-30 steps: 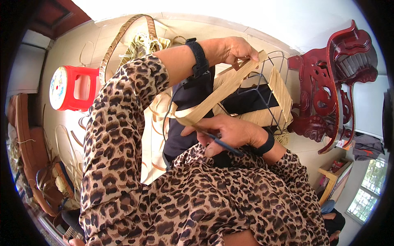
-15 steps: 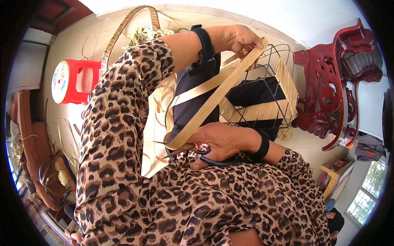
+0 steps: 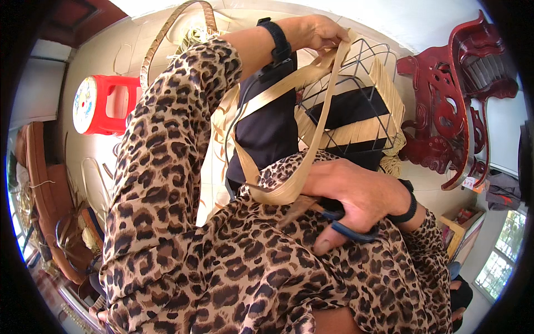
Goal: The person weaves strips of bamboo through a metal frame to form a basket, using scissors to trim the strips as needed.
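Note:
My left hand (image 3: 325, 34) is closed at the upper corner of a dark wire frame (image 3: 361, 64), pinching a flat tan strip (image 3: 325, 119) there. Some bars of the frame are wrapped in the same tan material. From that pinch the strip sags in a loose loop over my lap, passing close to my right hand (image 3: 356, 195). Scissors (image 3: 356, 232) with dark blue handles are in my right hand, thumb at a handle loop, their brownish blades pointing left and slightly blurred. Whether the right fingers also touch the strip is hidden.
At the left stand a red stool (image 3: 105, 106) and brown seating (image 3: 50, 206). A carved dark-red wooden chair (image 3: 445, 106) is beyond the frame on the right. A wrapped hoop handle (image 3: 150, 50) rises at the upper left, near loose strips. Black fabric (image 3: 267, 131) covers my leg.
My right hand has moved right and slightly down with the scissors. The strip, earlier drawn straight, now hangs slack and curved. My left hand stays at the frame's corner.

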Tool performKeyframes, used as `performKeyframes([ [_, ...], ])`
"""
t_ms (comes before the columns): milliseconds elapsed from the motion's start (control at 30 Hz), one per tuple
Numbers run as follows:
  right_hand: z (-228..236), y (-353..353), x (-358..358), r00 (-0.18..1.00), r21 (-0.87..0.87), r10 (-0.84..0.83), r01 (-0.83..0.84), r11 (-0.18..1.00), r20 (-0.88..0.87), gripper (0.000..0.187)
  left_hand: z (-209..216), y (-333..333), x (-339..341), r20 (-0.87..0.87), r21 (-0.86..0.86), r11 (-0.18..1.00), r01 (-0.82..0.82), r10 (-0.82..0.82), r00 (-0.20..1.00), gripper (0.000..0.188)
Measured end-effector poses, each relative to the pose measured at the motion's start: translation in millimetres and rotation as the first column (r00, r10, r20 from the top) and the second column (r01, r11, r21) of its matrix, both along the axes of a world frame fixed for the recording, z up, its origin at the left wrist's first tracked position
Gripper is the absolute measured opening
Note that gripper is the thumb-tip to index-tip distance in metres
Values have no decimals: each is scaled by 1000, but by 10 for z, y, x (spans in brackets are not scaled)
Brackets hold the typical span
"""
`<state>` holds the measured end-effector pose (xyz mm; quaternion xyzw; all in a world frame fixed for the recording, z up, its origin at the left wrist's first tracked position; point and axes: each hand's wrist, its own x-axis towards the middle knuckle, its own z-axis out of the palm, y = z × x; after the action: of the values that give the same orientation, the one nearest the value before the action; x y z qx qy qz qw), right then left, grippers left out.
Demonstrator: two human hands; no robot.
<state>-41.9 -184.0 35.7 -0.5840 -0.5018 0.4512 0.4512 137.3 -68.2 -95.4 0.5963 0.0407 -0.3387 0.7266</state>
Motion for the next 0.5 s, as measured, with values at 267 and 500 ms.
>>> performKeyframes([
  [267, 203, -282, -127, 979, -104, -164, 152, 983, -122, 66, -13, 48, 62, -26, 22, 994, -106, 107, 994, 19],
  [500, 128, -192, -144, 950, -48, -257, 252, 967, -178, 76, -149, 236, 151, -63, 54, 995, -84, 88, 994, 19],
])
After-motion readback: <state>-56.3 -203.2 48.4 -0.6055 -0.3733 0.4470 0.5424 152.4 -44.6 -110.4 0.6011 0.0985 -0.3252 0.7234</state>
